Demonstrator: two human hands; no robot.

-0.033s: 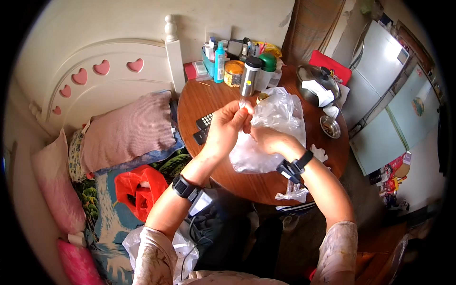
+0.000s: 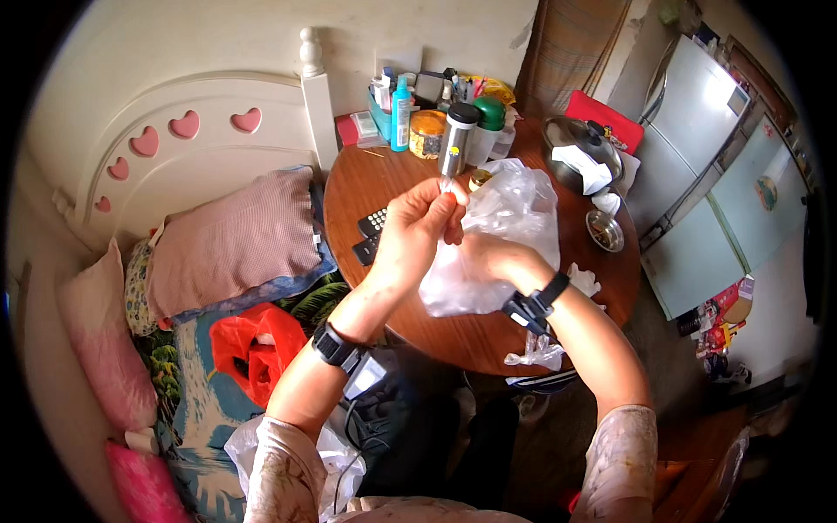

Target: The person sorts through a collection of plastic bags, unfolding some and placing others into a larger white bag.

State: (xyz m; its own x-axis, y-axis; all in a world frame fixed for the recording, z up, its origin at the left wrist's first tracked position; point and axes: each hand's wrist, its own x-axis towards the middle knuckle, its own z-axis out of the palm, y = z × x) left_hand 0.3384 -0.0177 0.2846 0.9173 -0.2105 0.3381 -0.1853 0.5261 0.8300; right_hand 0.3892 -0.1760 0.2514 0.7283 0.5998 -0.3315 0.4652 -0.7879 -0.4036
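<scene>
The carrier bag (image 2: pixel 527 205) is thin, crinkled, translucent plastic with glossy highlights; the round tabletop (image 2: pixel 366 187) looks like smooth wood with a soft sheen; the tumbler (image 2: pixel 456 150) is brushed-looking metal; the pot lid (image 2: pixel 565 132), polished metal; the pillow (image 2: pixel 231 235), matt textured cloth; the headboard (image 2: pixel 261 155), smooth, painted; the red bag (image 2: pixel 235 349), glossy creased plastic.

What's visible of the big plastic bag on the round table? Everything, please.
The plastic bag is whitish, translucent and crinkled, apparently thin film, with glossy creases. It lies rumpled and bulging on the brown table. The right hand is in front of it, hiding part of it; whether they touch is unclear. The left hand is beside its left edge. Its contents can't be made out.
</scene>
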